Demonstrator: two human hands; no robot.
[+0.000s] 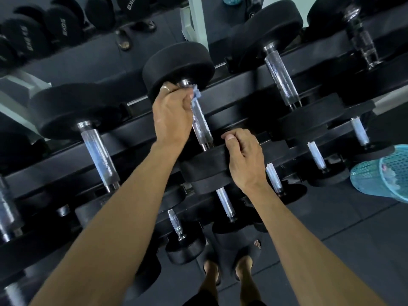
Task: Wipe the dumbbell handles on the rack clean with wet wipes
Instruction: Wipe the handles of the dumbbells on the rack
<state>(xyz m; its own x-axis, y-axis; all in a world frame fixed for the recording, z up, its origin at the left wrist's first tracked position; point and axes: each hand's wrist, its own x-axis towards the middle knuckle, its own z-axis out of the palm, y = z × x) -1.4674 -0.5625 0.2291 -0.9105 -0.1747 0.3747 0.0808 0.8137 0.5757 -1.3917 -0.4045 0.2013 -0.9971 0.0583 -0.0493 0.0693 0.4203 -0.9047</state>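
Two hands on one dumbbell [187,102], top tier of the black rack [242,89].

Left hand [173,113] grips a crumpled pale-blue wet wipe [195,94] around the far end of the knurled chrome handle [202,129], right against the round matte rubber head. Right hand [244,155] curls over the near head's rim. Lettering on the far-left dumbbell ends [64,29] is white but too skewed to read for sure. Turquoise mesh basket [379,175] sits at right.
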